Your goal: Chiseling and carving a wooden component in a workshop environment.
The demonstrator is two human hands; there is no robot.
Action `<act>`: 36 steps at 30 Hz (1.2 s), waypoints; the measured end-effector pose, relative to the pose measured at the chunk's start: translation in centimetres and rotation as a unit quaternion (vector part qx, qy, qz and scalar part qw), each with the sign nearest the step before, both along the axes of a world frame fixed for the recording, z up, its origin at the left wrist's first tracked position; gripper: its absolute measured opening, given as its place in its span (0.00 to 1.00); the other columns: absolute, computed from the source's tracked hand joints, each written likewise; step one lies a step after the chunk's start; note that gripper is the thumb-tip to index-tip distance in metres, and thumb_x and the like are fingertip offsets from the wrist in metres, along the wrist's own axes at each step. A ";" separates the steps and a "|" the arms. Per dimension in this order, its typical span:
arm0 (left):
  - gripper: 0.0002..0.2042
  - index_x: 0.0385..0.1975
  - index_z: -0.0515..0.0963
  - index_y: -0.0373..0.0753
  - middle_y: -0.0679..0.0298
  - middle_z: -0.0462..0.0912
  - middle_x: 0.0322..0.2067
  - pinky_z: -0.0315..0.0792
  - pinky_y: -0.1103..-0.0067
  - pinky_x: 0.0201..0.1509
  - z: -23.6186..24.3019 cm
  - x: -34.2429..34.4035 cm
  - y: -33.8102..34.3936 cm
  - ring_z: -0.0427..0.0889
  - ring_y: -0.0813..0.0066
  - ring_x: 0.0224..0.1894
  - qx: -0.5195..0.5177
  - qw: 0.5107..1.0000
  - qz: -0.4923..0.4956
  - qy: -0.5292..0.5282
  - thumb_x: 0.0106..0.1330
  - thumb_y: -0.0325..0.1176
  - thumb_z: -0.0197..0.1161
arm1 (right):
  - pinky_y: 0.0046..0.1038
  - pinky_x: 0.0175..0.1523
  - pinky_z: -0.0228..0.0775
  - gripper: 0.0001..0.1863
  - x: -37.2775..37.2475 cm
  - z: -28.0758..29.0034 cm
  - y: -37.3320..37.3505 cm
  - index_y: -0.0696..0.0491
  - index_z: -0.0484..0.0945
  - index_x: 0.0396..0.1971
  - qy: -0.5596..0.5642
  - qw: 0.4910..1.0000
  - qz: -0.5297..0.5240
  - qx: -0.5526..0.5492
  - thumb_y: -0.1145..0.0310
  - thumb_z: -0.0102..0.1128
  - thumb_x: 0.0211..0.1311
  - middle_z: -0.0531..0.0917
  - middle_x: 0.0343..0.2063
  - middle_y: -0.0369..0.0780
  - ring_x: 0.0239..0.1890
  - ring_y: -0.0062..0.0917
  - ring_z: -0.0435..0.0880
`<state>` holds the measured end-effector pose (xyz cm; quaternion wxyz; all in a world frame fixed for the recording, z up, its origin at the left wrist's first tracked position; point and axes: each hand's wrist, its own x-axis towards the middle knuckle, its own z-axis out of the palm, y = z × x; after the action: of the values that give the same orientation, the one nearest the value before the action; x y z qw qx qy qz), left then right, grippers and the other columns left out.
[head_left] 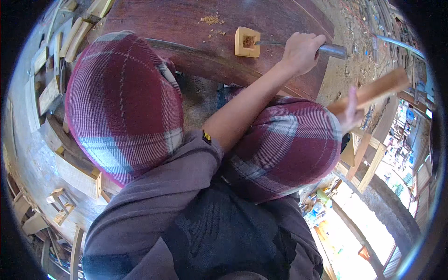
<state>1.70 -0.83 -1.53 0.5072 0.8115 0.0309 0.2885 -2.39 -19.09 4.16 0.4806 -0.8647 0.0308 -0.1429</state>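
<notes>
A small pale wooden block (241, 45) with a square hollow cut into its face lies on a dark reddish-brown wooden board. The thin blade of a chisel (333, 50) reaches sideways into that hollow, lying low to the board. My left hand (301, 52) is wrapped round the chisel, its bare forearm crossing over my right knee. Farther right, beyond that knee, my right hand (352, 113) grips a long wooden mallet (385, 87), raised and blurred by motion. Part of this hand is hidden behind the knee.
Wood shavings (211, 20) are scattered on the dark board (172, 21) left of the block. My knees, in plaid cloth (123, 102), rise on both sides. Cut wood pieces (49, 95) lie about at the left; a wooden frame (366, 158) stands at the right.
</notes>
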 end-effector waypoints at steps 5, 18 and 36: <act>0.09 0.35 0.75 0.42 0.61 0.80 0.28 0.69 0.63 0.40 -1.2 0.5 -1.9 0.80 0.56 0.35 0.006 1.000 0.002 -0.023 0.53 0.28 0.61 | 0.35 0.48 0.69 0.44 -0.1 2.0 3.0 0.71 0.73 0.43 0.084 0.971 -0.001 -0.223 0.41 0.71 0.45 0.80 0.34 0.51 0.36 0.33 0.76; 0.13 0.38 0.74 0.40 0.58 0.78 0.29 0.69 0.63 0.42 3.6 -1.0 0.4 0.79 0.55 0.37 -0.020 0.998 0.028 -0.056 0.52 0.27 0.63 | 0.31 0.50 0.65 0.32 -3.8 7.1 3.8 0.66 0.75 0.44 -0.004 0.993 -0.121 -0.004 0.56 0.74 0.48 0.75 0.37 0.44 0.42 0.29 0.73; 0.13 0.39 0.74 0.40 0.57 0.79 0.27 0.69 0.62 0.39 1.5 -1.3 0.6 0.79 0.51 0.35 -0.039 0.998 -0.007 -0.039 0.52 0.27 0.63 | 0.28 0.48 0.66 0.29 -4.0 5.0 3.4 0.67 0.75 0.47 0.026 0.992 -0.124 -0.022 0.59 0.72 0.54 0.70 0.36 0.41 0.42 0.29 0.72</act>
<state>0.39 -0.27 0.01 0.5410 0.7796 0.0160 0.3152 -6.39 -15.67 9.14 0.4391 -0.8681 0.1470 -0.1792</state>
